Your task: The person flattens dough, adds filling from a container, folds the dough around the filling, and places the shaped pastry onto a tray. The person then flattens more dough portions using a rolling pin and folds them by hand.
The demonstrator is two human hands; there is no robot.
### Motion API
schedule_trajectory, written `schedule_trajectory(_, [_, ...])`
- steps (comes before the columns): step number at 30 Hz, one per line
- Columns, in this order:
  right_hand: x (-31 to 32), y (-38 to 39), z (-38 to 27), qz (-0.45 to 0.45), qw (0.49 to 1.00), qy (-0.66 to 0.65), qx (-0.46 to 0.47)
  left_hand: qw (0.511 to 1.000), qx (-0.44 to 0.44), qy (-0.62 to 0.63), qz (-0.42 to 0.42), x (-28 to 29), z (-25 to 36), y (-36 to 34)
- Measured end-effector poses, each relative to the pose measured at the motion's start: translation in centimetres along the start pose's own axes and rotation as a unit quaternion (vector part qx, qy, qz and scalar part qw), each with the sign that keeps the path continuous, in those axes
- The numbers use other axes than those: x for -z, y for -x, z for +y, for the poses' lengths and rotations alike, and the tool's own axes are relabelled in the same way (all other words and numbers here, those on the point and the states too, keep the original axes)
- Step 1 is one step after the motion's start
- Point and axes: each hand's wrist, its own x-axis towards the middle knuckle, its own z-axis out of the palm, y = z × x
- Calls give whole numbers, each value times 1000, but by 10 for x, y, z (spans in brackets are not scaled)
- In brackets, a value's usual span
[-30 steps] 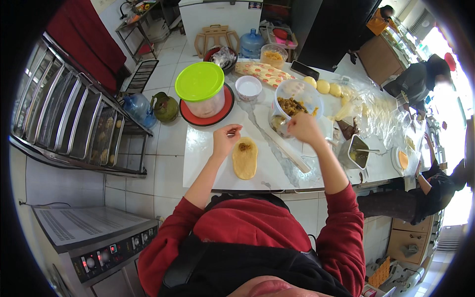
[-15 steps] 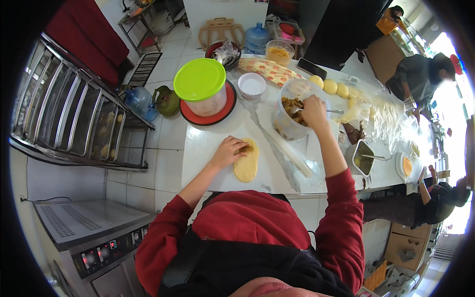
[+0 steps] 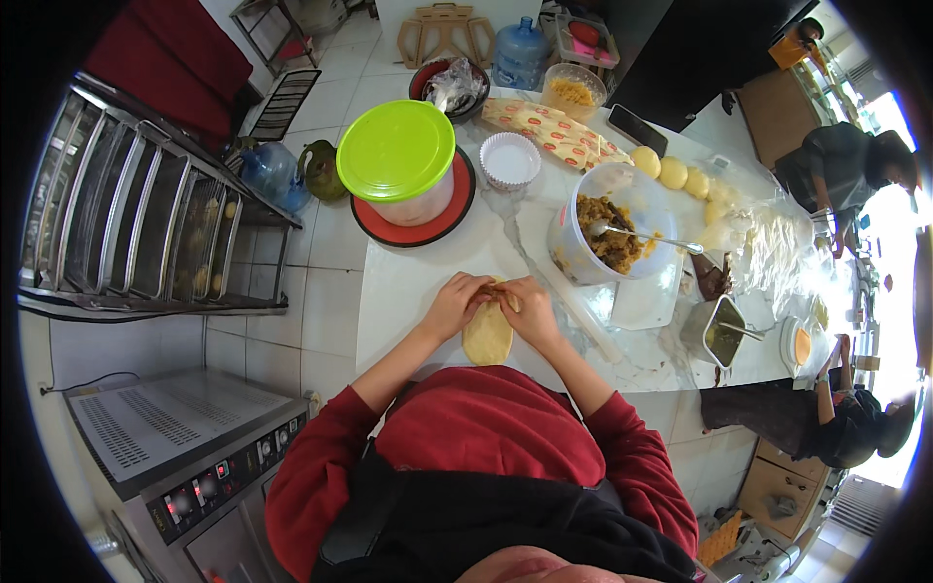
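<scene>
A flat oval of yellow dough [image 3: 487,335] lies on the white marble counter [image 3: 408,291] in front of me. My left hand [image 3: 454,303] and my right hand [image 3: 528,309] both pinch its far end, fingers curled over the edge. Just beyond my right hand stands a clear plastic tub of brown filling [image 3: 607,233] with a metal spoon [image 3: 646,236] resting in it.
A tub with a green lid [image 3: 397,154] sits on a red plate, a small white cup [image 3: 511,160] beside it. Dough balls [image 3: 673,172] and a metal tin [image 3: 719,332] lie to the right. A tray rack [image 3: 136,214] and an oven [image 3: 185,447] stand left. Other people work at right.
My right hand left the filling tub and came back to the dough. Both hands now hold the dough's far end, where before only the left touched it.
</scene>
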Motion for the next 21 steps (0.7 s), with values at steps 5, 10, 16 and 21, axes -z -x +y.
schedule_trajectory(5, [5,-4,-2,8,985,-163,-63,999,-5,17,-34,8,1,0])
schedule_trajectory(10, [8,-3,-10,5,989,-141,-45,999,-20,-6,-29,7,-5,-2])
schedule_trajectory(16, [4,-1,-12,14,993,-107,-43,1000,-21,-1,-11,9,6,-4])
schedule_trajectory(21, [3,1,-4,-16,999,-21,-26,997,33,-29,-56,9,5,-4])
